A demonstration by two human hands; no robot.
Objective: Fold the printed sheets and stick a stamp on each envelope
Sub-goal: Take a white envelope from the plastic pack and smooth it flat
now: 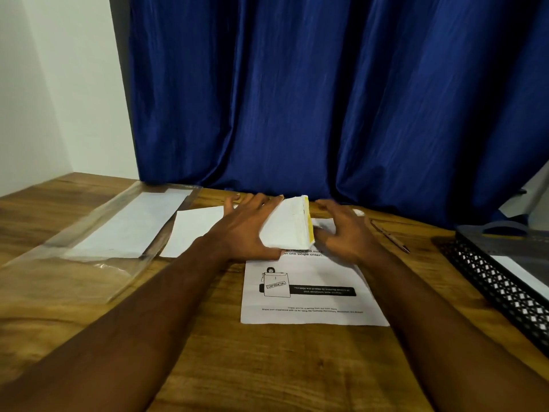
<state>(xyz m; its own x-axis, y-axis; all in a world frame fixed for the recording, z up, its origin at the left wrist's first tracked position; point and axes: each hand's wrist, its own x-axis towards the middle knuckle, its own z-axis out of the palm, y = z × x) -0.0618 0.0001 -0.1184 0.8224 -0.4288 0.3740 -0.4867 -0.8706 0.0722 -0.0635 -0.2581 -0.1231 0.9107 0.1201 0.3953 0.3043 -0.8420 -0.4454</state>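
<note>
A printed sheet (312,292) with a cartoon and a black bar lies flat on the wooden table in front of me. Above its far half my left hand (246,224) holds a white envelope (289,224) with a yellow strip along its right edge, thumb under it, fingers spread along its left side. My right hand (344,230) is blurred, just right of the envelope, fingers loosely curved and reaching toward the yellow edge; whether it touches is unclear. A plain white sheet (193,230) lies to the left, partly under my left arm.
A clear plastic sleeve (98,242) holding white paper lies at the left. A pen (390,236) lies right of the hands. A black mesh tray (505,286) with paper stands at the right edge. A blue curtain (326,99) hangs behind the table.
</note>
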